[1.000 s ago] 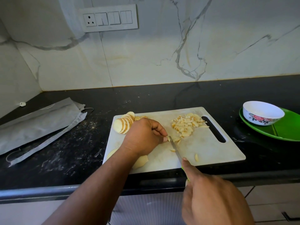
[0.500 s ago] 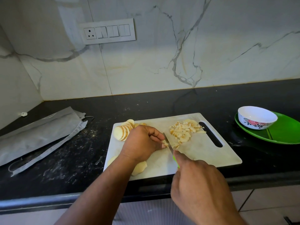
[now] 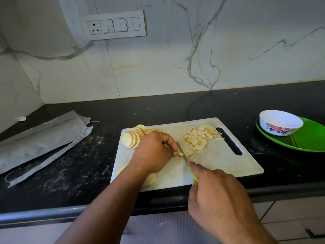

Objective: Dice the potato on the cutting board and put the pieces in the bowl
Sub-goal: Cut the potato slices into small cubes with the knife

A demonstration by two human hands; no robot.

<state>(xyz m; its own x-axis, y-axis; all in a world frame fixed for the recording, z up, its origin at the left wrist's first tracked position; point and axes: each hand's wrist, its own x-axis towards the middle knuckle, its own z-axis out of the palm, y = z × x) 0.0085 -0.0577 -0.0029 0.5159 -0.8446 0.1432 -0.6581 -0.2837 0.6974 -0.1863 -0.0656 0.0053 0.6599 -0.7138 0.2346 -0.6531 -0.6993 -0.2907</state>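
White board [image 3: 219,161] sits at the counter's front edge, one bowl [image 3: 281,122] empty on the plate [image 3: 309,138] off its right end. Left hand [image 3: 154,152] pinches potato strips [image 3: 180,154] mid-board, steadying them for the knife [image 3: 182,153] that the right hand [image 3: 216,196] grips. One diced heap [image 3: 200,136] waits by the slot; one fan of slices [image 3: 132,138] at the far left corner, two near.

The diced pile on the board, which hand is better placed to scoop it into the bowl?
Probably the right hand: the diced pile and bowl lie on its side, though it grips the knife.
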